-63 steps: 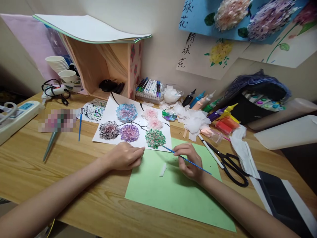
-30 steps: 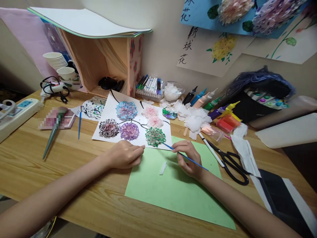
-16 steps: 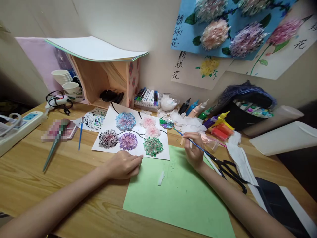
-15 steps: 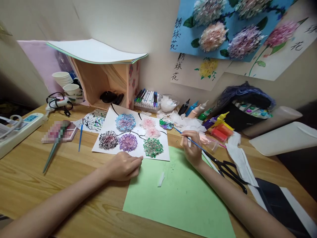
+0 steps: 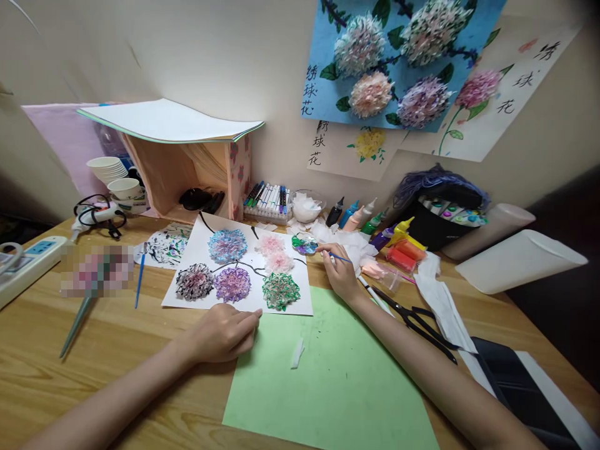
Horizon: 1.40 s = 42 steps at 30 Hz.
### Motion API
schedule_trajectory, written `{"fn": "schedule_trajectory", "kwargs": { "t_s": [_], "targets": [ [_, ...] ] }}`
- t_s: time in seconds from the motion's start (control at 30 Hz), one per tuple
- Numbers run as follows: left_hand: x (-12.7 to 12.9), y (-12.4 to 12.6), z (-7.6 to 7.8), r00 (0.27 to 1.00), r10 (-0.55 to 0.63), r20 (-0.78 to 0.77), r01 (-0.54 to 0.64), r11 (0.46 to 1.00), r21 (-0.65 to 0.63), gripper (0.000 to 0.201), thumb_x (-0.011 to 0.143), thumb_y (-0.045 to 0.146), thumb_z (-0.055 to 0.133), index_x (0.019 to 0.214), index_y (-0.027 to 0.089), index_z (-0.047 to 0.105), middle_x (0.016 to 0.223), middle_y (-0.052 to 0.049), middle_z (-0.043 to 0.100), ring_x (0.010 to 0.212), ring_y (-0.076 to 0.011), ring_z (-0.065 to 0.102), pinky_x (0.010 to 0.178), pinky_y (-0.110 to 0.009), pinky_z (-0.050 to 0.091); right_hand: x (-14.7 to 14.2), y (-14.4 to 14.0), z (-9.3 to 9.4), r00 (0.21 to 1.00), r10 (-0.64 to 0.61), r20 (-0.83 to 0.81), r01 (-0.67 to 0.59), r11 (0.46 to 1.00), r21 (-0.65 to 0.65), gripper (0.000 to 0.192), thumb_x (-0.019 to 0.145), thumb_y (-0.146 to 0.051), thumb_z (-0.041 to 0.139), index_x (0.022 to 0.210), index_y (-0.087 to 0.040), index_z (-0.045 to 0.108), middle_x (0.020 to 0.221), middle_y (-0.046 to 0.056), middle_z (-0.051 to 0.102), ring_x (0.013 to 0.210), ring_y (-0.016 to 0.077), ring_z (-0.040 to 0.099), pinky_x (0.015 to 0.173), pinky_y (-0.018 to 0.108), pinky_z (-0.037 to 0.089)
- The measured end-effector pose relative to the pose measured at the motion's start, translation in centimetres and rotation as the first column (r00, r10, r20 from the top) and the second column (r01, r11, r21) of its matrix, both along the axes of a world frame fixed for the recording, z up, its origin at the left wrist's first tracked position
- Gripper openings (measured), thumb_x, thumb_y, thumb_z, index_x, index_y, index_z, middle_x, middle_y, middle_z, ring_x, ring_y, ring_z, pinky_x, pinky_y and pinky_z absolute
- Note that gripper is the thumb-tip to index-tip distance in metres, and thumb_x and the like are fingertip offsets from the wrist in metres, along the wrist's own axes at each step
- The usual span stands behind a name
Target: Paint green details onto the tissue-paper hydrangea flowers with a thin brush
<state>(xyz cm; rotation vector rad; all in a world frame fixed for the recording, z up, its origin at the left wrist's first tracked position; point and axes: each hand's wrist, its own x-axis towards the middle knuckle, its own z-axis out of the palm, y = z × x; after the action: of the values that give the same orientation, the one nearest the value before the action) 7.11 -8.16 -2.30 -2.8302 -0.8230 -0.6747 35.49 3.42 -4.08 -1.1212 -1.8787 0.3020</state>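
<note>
My right hand (image 5: 341, 275) grips a thin blue paintbrush (image 5: 341, 258), its tip reaching toward a small round paint palette (image 5: 304, 244) smeared with green and purple. My left hand (image 5: 224, 332) rests with curled fingers on the lower edge of a white sheet (image 5: 300, 300), pinning it to the table. That sheet carries several fluffy paper flowers; the green flower (image 5: 280, 291) lies nearest its lower right corner. A green sheet (image 5: 337, 387) lies in front of me with a small white paper scrap (image 5: 297, 353) on it.
Black scissors (image 5: 417, 322) and a white pen (image 5: 370, 292) lie right of my right hand. Paint bottles (image 5: 356, 215), a marker tray (image 5: 268, 203), torn white tissue (image 5: 349, 240), a power strip (image 5: 25, 269), a second blue brush (image 5: 139, 281) and paper cups (image 5: 112, 175) ring the table.
My right hand moved the brush from the green flower up and away to the paint palette. The left hand stayed on the white sheet. The camera tilted upward.
</note>
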Motion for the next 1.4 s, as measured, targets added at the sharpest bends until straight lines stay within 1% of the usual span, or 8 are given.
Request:
{"fn": "schedule_trajectory", "kwargs": {
  "t_s": [0.13, 0.4, 0.57, 0.77, 0.93, 1.07, 1.2, 1.4],
  "targets": [
    [-0.03, -0.05, -0.01, 1.0, 0.001, -0.01, -0.001, 1.0, -0.006, 0.023, 0.084, 0.008, 0.039, 0.101, 0.012, 0.053, 0.063, -0.001, 0.064, 0.044, -0.0158, 0.056, 0.039, -0.028, 0.034, -0.07, 0.26, -0.22, 1.0, 0.018, 0.024, -0.018, 1.0, 0.012, 0.022, 0.095, -0.028, 0.038, 0.096, -0.021, 0.059, 0.095, 0.007, 0.064, 0.096, 0.0234, 0.056, 0.087, 0.04, 0.042],
    [-0.09, -0.04, -0.27, 1.0, 0.003, -0.008, -0.003, 1.0, 0.004, 0.026, 0.085, 0.009, 0.038, 0.107, 0.011, 0.052, 0.063, -0.001, 0.064, 0.044, -0.0161, 0.055, 0.04, -0.028, 0.035, -0.17, 0.28, -0.27, 0.996, 0.074, 0.056, -0.074, 0.997, -0.003, 0.022, 0.095, -0.027, 0.039, 0.095, -0.021, 0.06, 0.096, 0.007, 0.065, 0.097, 0.0221, 0.056, 0.089, 0.039, 0.042],
    [0.0, -0.06, -0.01, 1.0, 0.01, -0.012, -0.01, 1.0, 0.01, 0.024, 0.085, 0.009, 0.038, 0.104, 0.013, 0.052, 0.063, -0.001, 0.065, 0.043, -0.015, 0.055, 0.04, -0.027, 0.035, -0.2, 0.34, -0.26, 0.998, 0.058, 0.038, -0.059, 0.998, 0.014, 0.022, 0.095, -0.028, 0.039, 0.098, -0.021, 0.06, 0.097, 0.007, 0.066, 0.097, 0.0226, 0.057, 0.088, 0.04, 0.043],
    [0.13, -0.01, 0.21, 1.0, 0.0, -0.002, 0.0, 1.0, 0.006, 0.025, 0.085, 0.008, 0.038, 0.104, 0.011, 0.053, 0.062, -0.001, 0.064, 0.044, -0.0157, 0.056, 0.041, -0.027, 0.036, -0.21, 0.29, -0.11, 0.992, 0.114, 0.05, -0.112, 0.993, -0.031, 0.025, 0.096, -0.031, 0.037, 0.099, -0.022, 0.061, 0.1, 0.007, 0.066, 0.099, 0.0223, 0.057, 0.09, 0.04, 0.043],
    [0.18, -0.07, 0.37, 1.0, -0.003, 0.012, 0.003, 1.0, 0.0, 0.022, 0.085, 0.008, 0.038, 0.098, 0.012, 0.055, 0.06, -0.001, 0.063, 0.042, -0.0145, 0.054, 0.04, -0.026, 0.034, -0.17, 0.22, -0.07, 0.996, 0.082, 0.016, -0.082, 0.997, -0.012, 0.025, 0.095, -0.032, 0.037, 0.098, -0.022, 0.061, 0.098, 0.007, 0.066, 0.098, 0.0227, 0.058, 0.089, 0.04, 0.043],
    [0.18, -0.12, 0.39, 1.0, 0.001, 0.006, -0.001, 1.0, 0.003, 0.021, 0.084, 0.008, 0.039, 0.096, 0.013, 0.055, 0.061, -0.001, 0.063, 0.042, -0.015, 0.054, 0.039, -0.027, 0.034, -0.18, 0.12, 0.06, 0.997, 0.08, 0.014, -0.08, 0.996, -0.031, 0.026, 0.095, -0.032, 0.037, 0.096, -0.022, 0.061, 0.096, 0.007, 0.066, 0.097, 0.0227, 0.058, 0.088, 0.04, 0.044],
    [0.16, -0.12, 0.23, 1.0, 0.001, 0.009, -0.001, 1.0, 0.003, 0.022, 0.084, 0.008, 0.038, 0.097, 0.013, 0.055, 0.061, 0.0, 0.064, 0.042, -0.0142, 0.054, 0.04, -0.026, 0.035, -0.21, 0.03, 0.19, 0.999, 0.052, 0.004, -0.052, 0.997, -0.048, 0.026, 0.095, -0.032, 0.037, 0.096, -0.022, 0.061, 0.096, 0.007, 0.066, 0.098, 0.0228, 0.058, 0.088, 0.039, 0.043],
    [0.15, -0.08, 0.13, 1.0, 0.005, 0.012, -0.005, 1.0, 0.001, 0.024, 0.084, 0.009, 0.039, 0.101, 0.013, 0.055, 0.06, 0.0, 0.063, 0.042, -0.0139, 0.054, 0.039, -0.025, 0.036, -0.25, 0.08, 0.15, 0.997, 0.073, 0.016, -0.072, 0.995, -0.07, 0.025, 0.095, -0.03, 0.039, 0.094, -0.022, 0.062, 0.097, 0.006, 0.067, 0.098, 0.0222, 0.059, 0.09, 0.039, 0.043]
  ]
}}
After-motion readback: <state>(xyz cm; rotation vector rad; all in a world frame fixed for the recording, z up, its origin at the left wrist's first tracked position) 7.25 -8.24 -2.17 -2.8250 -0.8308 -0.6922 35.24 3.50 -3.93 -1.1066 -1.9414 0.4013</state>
